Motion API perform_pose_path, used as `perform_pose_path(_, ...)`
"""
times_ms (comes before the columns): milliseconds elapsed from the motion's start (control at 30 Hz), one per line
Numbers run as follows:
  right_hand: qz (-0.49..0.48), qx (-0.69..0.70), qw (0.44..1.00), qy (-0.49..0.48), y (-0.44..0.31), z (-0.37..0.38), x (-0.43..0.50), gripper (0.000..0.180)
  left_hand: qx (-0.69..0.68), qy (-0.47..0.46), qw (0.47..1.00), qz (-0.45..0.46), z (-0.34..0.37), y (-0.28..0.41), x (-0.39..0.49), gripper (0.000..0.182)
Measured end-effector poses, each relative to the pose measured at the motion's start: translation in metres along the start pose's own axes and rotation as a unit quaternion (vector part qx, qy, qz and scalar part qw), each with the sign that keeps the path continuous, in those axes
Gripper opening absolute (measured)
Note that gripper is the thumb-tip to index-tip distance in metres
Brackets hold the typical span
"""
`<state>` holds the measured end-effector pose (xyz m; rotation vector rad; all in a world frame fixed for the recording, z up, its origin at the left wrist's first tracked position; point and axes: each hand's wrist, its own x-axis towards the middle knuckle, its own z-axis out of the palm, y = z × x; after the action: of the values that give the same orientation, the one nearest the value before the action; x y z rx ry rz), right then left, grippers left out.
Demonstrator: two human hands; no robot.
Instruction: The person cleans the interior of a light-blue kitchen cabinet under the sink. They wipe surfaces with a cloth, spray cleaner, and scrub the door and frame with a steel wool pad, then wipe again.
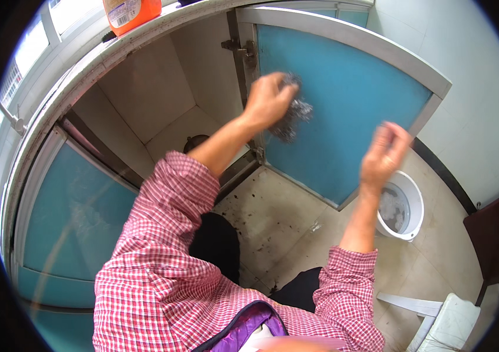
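My left hand point(271, 99) grips a silvery tangled scouring pad, apparently steel wool point(293, 116), at the hinge side of a cabinet door's blue panel point(342, 105). The pad hangs down below my fingers. The door stands swung out on its hinges, framed in pale metal. Near its free edge, my right hand point(386, 152) is raised with bent, parted fingers and nothing visible in them; motion blurs it. Whether it touches the door frame, I cannot tell. Beneath that hand, a white bucket point(415, 207) on the floor holds cloudy, sudsy water.
Left of the door is the tiled cabinet interior point(144, 83), with a dark round object point(196, 141) low inside. An orange bottle point(133, 15) stands on the counter edge. Dark debris dots the floor tiles point(267, 211). A white stool point(449, 323) sits at lower right.
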<state>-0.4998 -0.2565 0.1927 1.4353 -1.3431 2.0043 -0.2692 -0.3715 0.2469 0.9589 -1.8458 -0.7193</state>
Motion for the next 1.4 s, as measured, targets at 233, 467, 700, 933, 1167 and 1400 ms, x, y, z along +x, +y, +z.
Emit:
perform_pose_path(233, 0.195, 0.176, 0.954, -0.141, -0.061, 0.088, -0.05, 0.042, -0.16, -0.058, 0.984, -0.058, 0.017, -0.013, -0.041, 0.055)
perform_pose_path(467, -0.054, 0.048, 0.997, -0.033, -0.075, 0.173, 0.003, 0.029, 0.256, 0.234, 0.911, 0.224, -0.084, -0.065, 0.04, 0.039)
perform_pose_path(700, -0.084, -0.065, 0.992, 0.068, -0.088, 0.26, 0.024, 0.038, 0.237, 0.213, 0.913, 0.254, -0.087, -0.082, 0.061, 0.043)
perform_pose_path(933, -0.041, -0.092, 0.995, 0.019, -0.1, 0.274, 0.011, 0.068, 0.205, 0.222, 0.912, 0.276, -0.089, -0.085, 0.064, 0.041)
perform_pose_path(1167, -0.058, -0.175, 0.972, -0.145, -0.1, 0.252, 0.029, 0.06, 0.134, 0.248, 0.921, 0.267, -0.076, -0.095, 0.064, 0.043)
perform_pose_path(1400, -0.129, -0.133, 0.965, -0.188, -0.09, 0.22, 0.047, 0.051, 0.098, 0.297, 0.922, 0.228, -0.085, -0.078, 0.04, 0.045)
